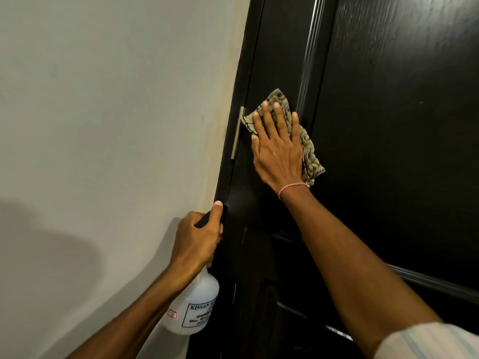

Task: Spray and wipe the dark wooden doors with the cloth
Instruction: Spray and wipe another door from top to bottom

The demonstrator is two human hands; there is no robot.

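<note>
Nearest, at 5 o'clock in view: a pale striped sleeve (pixel 425 340) on the right arm, forearm running up toward 11 o'clock.

At 7 o'clock, a white plastic spray bottle (pixel 197 304) w/ a printed label, only partly legible ("KISSAN..."). It hangs tilted, base down toward 7 o'clock. Its black trigger head (pixel 208 217) points at the door edge. The left hand (pixel 197 239) grips the bottle's neck and head: fingers wrapped round, one fingertip lying along the top of the black head. The bottle is just beside the door's left edge; can't tell if it touches.

Further up, a pink thread bracelet (pixel 293 187) sits on the right wrist. Just past it, approx ctr of view, the right hand (pixel 277 149) lies flat w/ fingers straight and spread, pressing a beige patterned cloth (pixel 309 151) against the dark wooden door (pixel 401 125). The cloth sticks out from under the hand at 12, 3 and 5 o'clock, and one corner pokes out at 10 o'clock.

At 9 o'clock of the hand, a brass-coloured hinge (pixel 237 133) runs along the door edge, close to the cloth's left corner. The door fills the right half of view, w/ raised panel mouldings.

Left half, 9 to 12 o'clock: an off-white wall (pixel 103 99), w/ a soft shadow at 8 o'clock.
</note>
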